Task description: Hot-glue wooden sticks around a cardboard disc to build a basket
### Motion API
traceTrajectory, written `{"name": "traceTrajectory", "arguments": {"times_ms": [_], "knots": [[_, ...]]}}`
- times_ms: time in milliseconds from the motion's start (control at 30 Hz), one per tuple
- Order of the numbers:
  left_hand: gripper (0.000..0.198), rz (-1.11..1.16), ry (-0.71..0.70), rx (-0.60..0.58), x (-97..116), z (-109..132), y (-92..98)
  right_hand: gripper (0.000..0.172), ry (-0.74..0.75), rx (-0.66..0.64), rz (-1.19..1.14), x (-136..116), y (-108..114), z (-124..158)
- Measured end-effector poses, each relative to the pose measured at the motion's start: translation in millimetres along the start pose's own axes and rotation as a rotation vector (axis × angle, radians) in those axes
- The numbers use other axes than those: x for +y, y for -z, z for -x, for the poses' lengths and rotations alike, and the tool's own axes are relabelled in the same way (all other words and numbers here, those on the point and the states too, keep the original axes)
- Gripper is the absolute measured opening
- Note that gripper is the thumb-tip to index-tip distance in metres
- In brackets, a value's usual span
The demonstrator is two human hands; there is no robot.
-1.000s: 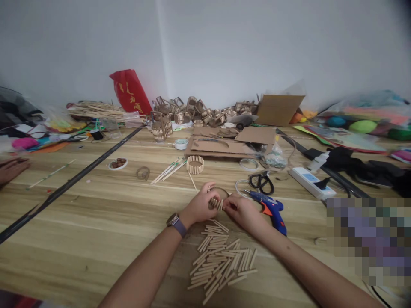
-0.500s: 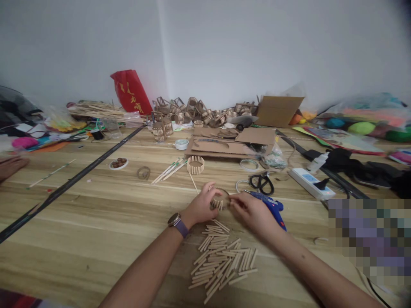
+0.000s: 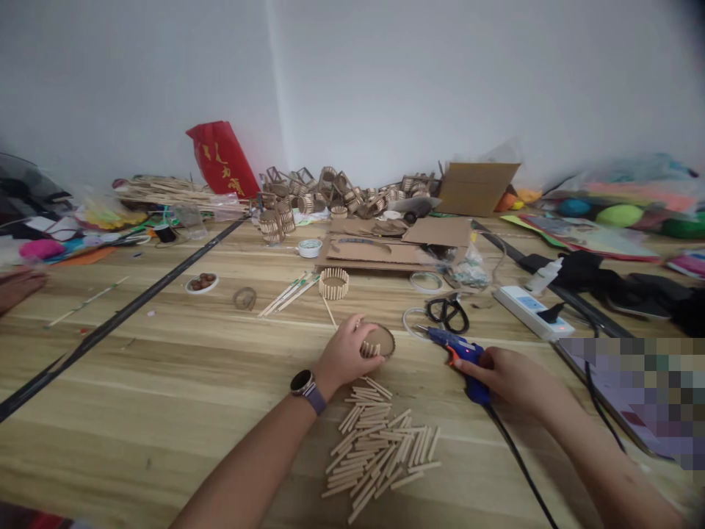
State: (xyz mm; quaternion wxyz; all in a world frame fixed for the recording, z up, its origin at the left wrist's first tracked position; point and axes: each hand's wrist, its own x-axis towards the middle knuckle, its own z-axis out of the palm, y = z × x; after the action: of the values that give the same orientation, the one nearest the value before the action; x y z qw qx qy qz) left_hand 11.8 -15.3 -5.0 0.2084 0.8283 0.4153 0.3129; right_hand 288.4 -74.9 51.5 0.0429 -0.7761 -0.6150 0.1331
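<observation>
My left hand (image 3: 349,351) curls round the near-left side of a round cardboard base (image 3: 384,339) lying on the table. Several short sticks stand upright along its near edge, partly behind my fingers. My right hand (image 3: 504,375) grips the handle of a blue hot glue gun (image 3: 454,342), a finger by its orange trigger. The gun's nozzle points left, toward a white ring of tape. Just below my left hand is a loose pile of short wooden sticks (image 3: 380,448). A finished-looking ring of upright sticks (image 3: 333,284) stands beyond my left hand.
Black-handled scissors (image 3: 449,314) lie beyond the glue gun, with a white power strip (image 3: 533,312) to the right. Cardboard sheets (image 3: 374,253) and many small stick buckets (image 3: 335,191) are at the back. A dish of brown beads (image 3: 202,283) is left. Another person's hand (image 3: 22,288) shows far left.
My right hand has left the cardboard base, moved right and taken hold of the glue gun, whose nozzle end has shifted slightly. My left hand stays at the base.
</observation>
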Motion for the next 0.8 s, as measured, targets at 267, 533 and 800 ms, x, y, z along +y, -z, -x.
{"name": "traceTrajectory", "arguments": {"times_ms": [267, 533, 800], "knots": [[0.055, 0.03, 0.008, -0.031, -1.1, 0.4, 1.1, 0.033, -0.005, -0.024, -0.22, 10.2, -8.2, -5.3], [0.051, 0.075, -0.012, -0.031, -2.0, -0.1, 2.1, 0.032, 0.035, -0.01, -1.082, -14.1, -10.4, 13.3], [0.059, 0.058, -0.071, -0.004, -1.7, -0.7, 1.3, 0.033, 0.045, -0.317, -1.459, -29.6, -36.1, 14.3]]}}
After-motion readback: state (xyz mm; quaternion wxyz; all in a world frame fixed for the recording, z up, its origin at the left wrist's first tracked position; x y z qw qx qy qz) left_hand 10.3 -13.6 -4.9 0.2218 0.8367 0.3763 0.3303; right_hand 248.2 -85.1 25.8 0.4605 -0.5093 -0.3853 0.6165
